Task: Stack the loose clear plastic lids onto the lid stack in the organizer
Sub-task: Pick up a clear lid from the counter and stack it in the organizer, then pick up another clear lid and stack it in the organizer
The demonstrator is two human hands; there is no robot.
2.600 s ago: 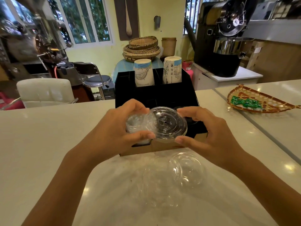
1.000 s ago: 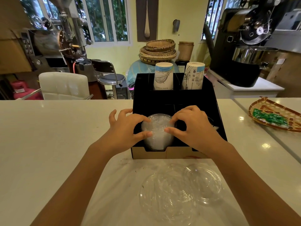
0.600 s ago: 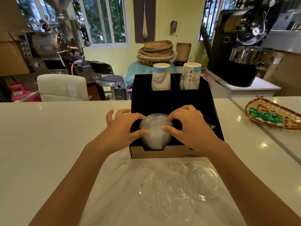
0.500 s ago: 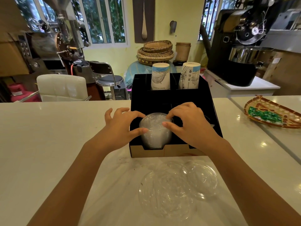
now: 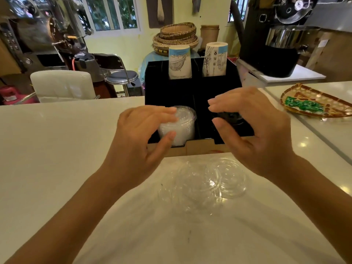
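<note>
Hovering both hands open and empty, left hand (image 5: pixel 137 141) and right hand (image 5: pixel 253 134) beside the lid stack (image 5: pixel 181 126), I risk toppling it or scattering the loose lids (image 5: pixel 207 185) just before it with a careless grab.

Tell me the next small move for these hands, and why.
Probably lower the right hand to the loose clear lids on the counter and pick one up. Both it and the left hand look open and empty, the lid stack sits in the organizer, and lids remain unstacked.

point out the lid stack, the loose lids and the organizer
lid stack (image 5: pixel 180 128), head view, side of the stack
loose lids (image 5: pixel 231 178), head view, dome of the right lid
organizer (image 5: pixel 167 92), head view, black inner wall
</note>
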